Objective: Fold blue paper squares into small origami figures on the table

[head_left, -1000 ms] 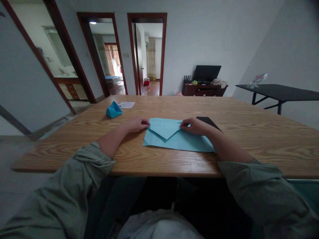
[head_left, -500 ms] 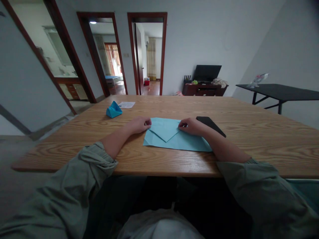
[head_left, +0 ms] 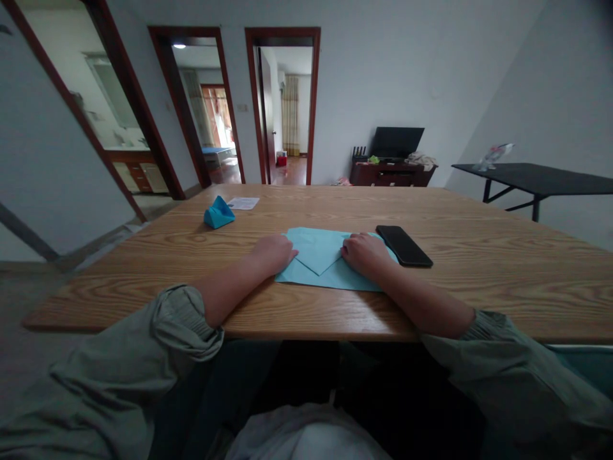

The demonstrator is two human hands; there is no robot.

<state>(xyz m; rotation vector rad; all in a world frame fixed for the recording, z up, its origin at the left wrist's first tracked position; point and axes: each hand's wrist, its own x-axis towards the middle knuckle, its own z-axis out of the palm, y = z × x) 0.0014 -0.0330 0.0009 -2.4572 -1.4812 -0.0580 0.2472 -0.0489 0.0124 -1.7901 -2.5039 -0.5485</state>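
Note:
A light blue sheet of paper (head_left: 318, 248) lies on the wooden table in front of me, its top part folded down into a flap that points toward me. My left hand (head_left: 275, 253) is closed at the left side of the paper, fingers curled and pressed on the fold. At the right side of the flap, my right hand (head_left: 366, 254) is closed in the same way, its fingertips on the slanted edge. Both thumbs are mostly hidden. A black phone (head_left: 405, 246) lies flat just beyond my right hand.
A folded darker blue paper piece (head_left: 219, 213) stands at the table's left, beside a printed white card (head_left: 244, 202). The wooden table's (head_left: 306, 322) near edge runs below my forearms. Farther back are a black table (head_left: 541, 176) and a television (head_left: 397, 142) on a cabinet.
Both hands have slid a little toward me along the flap's edges, and their fingers have curled down more. More of the phone shows now. The paper has stayed nearly in place.

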